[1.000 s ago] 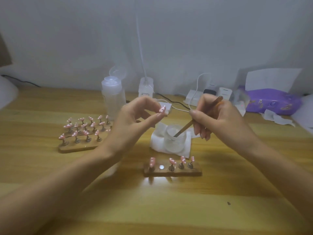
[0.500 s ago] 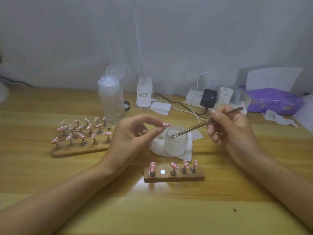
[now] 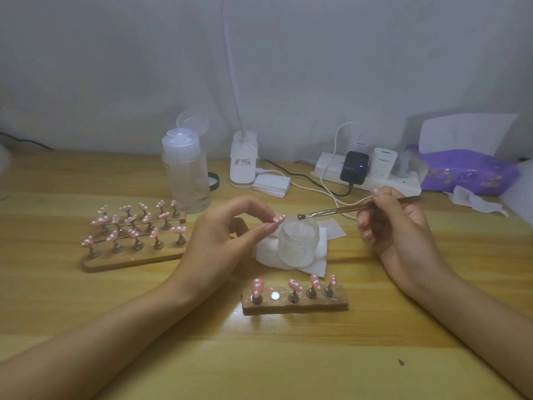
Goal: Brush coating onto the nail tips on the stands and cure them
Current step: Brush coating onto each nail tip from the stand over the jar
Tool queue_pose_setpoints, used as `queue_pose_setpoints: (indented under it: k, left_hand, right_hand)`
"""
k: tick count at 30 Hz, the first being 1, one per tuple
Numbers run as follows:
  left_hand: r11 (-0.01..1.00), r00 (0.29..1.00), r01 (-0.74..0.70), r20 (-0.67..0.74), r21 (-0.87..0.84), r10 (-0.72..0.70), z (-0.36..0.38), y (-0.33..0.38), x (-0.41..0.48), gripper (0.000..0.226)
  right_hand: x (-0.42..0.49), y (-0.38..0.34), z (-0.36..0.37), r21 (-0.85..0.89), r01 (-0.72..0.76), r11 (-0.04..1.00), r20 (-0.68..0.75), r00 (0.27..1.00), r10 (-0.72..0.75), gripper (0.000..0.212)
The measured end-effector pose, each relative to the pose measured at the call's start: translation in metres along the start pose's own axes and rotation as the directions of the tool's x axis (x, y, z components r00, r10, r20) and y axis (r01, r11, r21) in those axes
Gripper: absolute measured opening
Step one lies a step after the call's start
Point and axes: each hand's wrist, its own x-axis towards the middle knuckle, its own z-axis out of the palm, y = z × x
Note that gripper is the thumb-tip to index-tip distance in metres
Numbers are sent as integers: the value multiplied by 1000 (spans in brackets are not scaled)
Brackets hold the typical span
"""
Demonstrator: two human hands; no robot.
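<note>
My left hand (image 3: 227, 235) pinches a pink nail tip with white dots (image 3: 278, 218) between thumb and forefinger, just left of the clear jar (image 3: 298, 245). My right hand (image 3: 395, 223) grips a thin brush (image 3: 346, 210), held almost level, its bristle end above the jar's rim. In front of the jar lies a small wooden stand (image 3: 294, 301) with several pink tips on pegs and one bare magnet spot (image 3: 275, 296). A larger wooden stand (image 3: 132, 258) at the left carries several rows of pink tips.
The jar sits on a white wipe (image 3: 314, 264). Behind it are a clear pump bottle (image 3: 187, 171), a white lamp base (image 3: 243, 163), a stack of pads (image 3: 272, 184), a power strip with chargers and cables (image 3: 372, 174), and a purple wipes pack (image 3: 464, 171) at the far right.
The brush came up out of the jar and now lies nearly level above its rim. My right hand moved right and down; my left hand lowered slightly, still pinching the tip.
</note>
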Motion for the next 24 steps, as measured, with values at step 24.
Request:
queue_pose_setpoints:
  k: [24]
  left_hand:
    - [996,1000,-15,23,90,13,-3,2,0,3]
  right_hand:
    - [0,-1,2,-89,54,995,107,993,-44,24]
